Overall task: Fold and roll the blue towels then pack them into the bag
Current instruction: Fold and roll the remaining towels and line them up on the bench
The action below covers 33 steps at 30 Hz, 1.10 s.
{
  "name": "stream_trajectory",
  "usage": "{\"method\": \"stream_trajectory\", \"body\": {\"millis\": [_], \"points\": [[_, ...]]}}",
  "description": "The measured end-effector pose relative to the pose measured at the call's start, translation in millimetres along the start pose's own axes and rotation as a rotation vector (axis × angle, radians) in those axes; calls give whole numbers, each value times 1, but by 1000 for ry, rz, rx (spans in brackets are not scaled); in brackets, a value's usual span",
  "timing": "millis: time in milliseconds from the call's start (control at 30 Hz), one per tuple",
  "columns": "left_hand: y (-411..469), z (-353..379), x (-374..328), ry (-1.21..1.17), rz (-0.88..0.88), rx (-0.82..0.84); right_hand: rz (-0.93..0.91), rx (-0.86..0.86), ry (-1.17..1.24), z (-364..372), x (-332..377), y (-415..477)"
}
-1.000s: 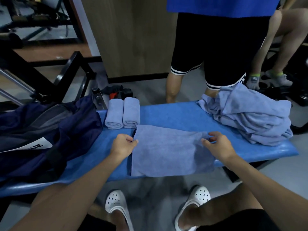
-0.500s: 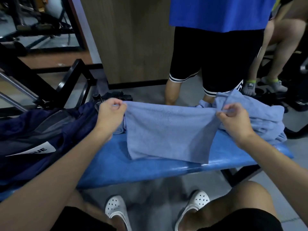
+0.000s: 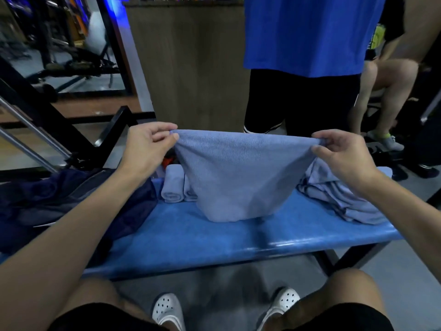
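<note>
Your left hand (image 3: pixel 148 146) and right hand (image 3: pixel 341 154) each pinch a top corner of the blue towel (image 3: pixel 238 177), held up at 12 o'clock, lower end on the bench (image 3: pixel 214 237), rolled towels (image 3: pixel 173 187) at 10, bag (image 3: pixel 71 199) at 9.

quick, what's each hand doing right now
Left hand: closed, pinching the towel by its top left corner.
Right hand: closed, pinching the towel's top right corner.
</note>
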<state>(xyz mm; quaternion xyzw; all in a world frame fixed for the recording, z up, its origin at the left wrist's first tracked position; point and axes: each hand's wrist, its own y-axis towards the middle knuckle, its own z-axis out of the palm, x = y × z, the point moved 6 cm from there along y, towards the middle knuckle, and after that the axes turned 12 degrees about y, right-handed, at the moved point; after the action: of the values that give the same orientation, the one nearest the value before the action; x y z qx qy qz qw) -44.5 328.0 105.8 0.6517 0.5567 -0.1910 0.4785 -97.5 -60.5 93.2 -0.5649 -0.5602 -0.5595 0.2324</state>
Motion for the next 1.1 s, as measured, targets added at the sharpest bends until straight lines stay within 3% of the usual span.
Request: {"method": "stream_trajectory", "body": {"millis": [267, 433, 600, 700, 800, 933, 1100], "points": [[3, -6, -9, -3, -20, 36, -47, -11, 20, -2, 14, 2], [4, 2, 9, -61, -133, 40, 94, -47, 169, -2, 9, 2], [-3, 16, 18, -109, -233, 238, 234, 109, 237, 9, 1, -4], [-4, 12, 21, 67, -168, 226, 194, 266, -59, 13, 1, -9], [-3, 7, 13, 265, -17, 178, 76, 222, -331, 12, 5, -8], [-7, 0, 5, 411, 125, 202, 11, 202, -328, 11, 18, -8], [-5, -12, -5, 414, 142, 166, 11, 221, -314, 1, 29, -11]]}}
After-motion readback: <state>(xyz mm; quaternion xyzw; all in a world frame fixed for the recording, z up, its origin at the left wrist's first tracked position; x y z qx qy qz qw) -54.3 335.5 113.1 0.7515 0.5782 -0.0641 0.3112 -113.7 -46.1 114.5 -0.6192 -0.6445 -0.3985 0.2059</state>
